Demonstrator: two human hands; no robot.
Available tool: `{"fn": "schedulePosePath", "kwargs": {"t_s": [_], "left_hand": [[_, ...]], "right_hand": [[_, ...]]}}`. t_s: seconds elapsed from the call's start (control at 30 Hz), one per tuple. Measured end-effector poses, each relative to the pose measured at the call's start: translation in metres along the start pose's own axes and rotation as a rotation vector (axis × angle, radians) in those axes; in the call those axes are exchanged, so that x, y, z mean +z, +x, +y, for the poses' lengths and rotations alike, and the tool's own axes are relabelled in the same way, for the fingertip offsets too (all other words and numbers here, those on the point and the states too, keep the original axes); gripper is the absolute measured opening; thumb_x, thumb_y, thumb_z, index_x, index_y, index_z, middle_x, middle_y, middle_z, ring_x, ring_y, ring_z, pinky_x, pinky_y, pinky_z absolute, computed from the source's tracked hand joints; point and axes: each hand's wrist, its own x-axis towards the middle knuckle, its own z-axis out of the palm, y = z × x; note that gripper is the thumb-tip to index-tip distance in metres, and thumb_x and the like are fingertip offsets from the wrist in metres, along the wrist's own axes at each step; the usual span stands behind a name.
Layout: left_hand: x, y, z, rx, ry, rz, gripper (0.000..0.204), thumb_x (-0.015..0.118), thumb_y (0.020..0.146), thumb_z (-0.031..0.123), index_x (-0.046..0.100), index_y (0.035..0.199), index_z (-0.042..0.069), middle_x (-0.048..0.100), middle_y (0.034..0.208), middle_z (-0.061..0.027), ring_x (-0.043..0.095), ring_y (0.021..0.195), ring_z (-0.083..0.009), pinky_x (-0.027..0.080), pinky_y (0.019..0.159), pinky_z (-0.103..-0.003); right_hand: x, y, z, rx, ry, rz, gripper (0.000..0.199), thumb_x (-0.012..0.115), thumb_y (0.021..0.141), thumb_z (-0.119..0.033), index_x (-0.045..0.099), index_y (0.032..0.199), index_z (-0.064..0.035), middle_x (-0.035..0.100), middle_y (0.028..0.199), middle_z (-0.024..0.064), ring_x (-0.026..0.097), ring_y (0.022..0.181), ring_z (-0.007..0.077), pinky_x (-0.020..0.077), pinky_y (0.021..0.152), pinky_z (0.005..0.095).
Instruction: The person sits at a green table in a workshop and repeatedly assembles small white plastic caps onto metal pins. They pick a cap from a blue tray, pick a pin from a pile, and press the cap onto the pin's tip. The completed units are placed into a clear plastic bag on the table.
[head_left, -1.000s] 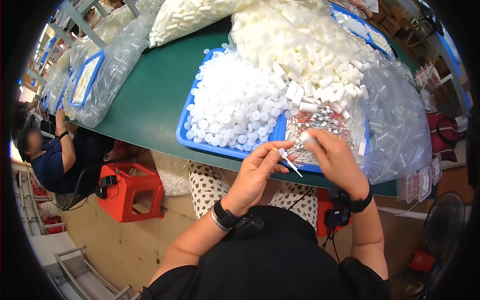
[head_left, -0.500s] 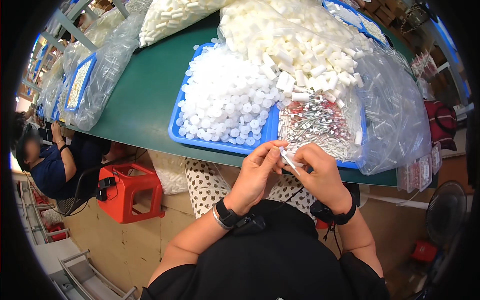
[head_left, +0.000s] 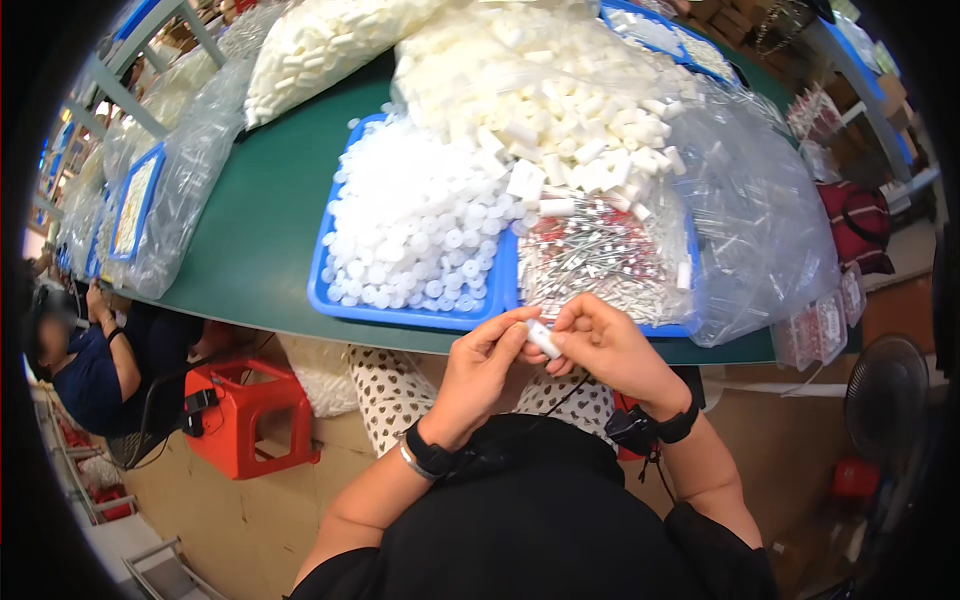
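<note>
My left hand (head_left: 481, 371) and my right hand (head_left: 608, 350) meet just below the table's front edge, both pinching a small white tube-shaped part (head_left: 544, 339). Straight ahead lies a blue tray (head_left: 400, 313) heaped with small round white caps (head_left: 420, 220). Beside it on the right a second blue tray holds thin metal pins with red tips (head_left: 600, 260). Behind them rises a pile of white tube pieces (head_left: 560, 110) in clear plastic.
The green table (head_left: 260, 230) carries several clear bags (head_left: 180, 170) of white parts at the left and back. A red stool (head_left: 245, 415) stands under the table. Another person (head_left: 90, 360) sits at far left. A fan (head_left: 885, 400) stands at the right.
Both hands have drawn back from the pin tray toward my body. The thin pin seen earlier between my fingers is now replaced by the white tube part held by both hands.
</note>
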Motion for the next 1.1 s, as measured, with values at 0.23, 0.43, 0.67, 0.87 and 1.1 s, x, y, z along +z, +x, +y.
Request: {"fn": "schedulePosePath", "kwargs": {"t_s": [0.23,0.43,0.67,0.87,1.1], "left_hand": [[0.002,0.004,0.002,-0.063,-0.085,-0.1,0.039,0.06,0.098,0.01,0.05,0.133,-0.001,0.065,0.114,-0.0115,0.064,0.09,-0.0105,0.055,0.079,-0.024],[-0.004,0.006,0.0,-0.098,-0.09,-0.108,0.026,0.057,0.1,0.014,0.051,0.122,0.002,0.065,0.108,-0.0132,0.062,0.079,-0.0117,0.053,0.073,-0.024],[0.011,0.001,-0.003,-0.133,-0.152,-0.2,0.014,0.047,0.104,0.017,0.041,0.113,0.008,0.063,0.101,-0.0122,0.055,0.072,-0.0103,0.049,0.068,-0.024],[-0.001,0.005,-0.002,-0.184,-0.147,-0.186,0.025,0.05,0.104,0.024,0.054,0.114,0.001,0.063,0.1,-0.0084,0.054,0.073,-0.0085,0.048,0.069,-0.021],[-0.005,0.011,0.004,-0.151,-0.296,-0.137,0.025,0.055,0.101,0.021,0.058,0.11,-0.003,0.062,0.096,-0.0062,0.055,0.075,-0.0087,0.047,0.071,-0.024]], "right_hand": [[-0.004,-0.006,-0.005,-0.081,-0.12,-0.004,0.012,0.057,0.098,-0.008,0.049,0.103,-0.0012,0.065,0.086,0.0075,0.066,0.074,0.0102,0.0544,0.064,0.0246],[-0.093,0.014,-0.03,-0.37,-0.87,0.678,0.014,0.058,0.096,-0.017,0.062,0.097,-0.004,0.065,0.074,0.0134,0.066,0.068,0.0274,0.0498,0.062,0.038],[-0.145,0.052,-0.014,-0.054,-1.396,0.704,0.028,0.068,0.086,-0.028,0.065,0.097,-0.0027,0.068,0.082,0.0201,0.066,0.079,0.0378,0.0504,0.069,0.0454],[-0.153,0.049,-0.013,-0.254,-1.027,0.841,0.033,0.067,0.087,-0.022,0.063,0.112,-0.0017,0.07,0.088,0.015,0.068,0.079,0.0313,0.0512,0.071,0.0401],[-0.046,-0.011,-0.035,-0.513,-0.794,0.435,0.037,0.056,0.094,-0.003,0.053,0.131,-0.0043,0.058,0.099,0.0116,0.057,0.078,0.021,0.0494,0.073,0.0321]]}}
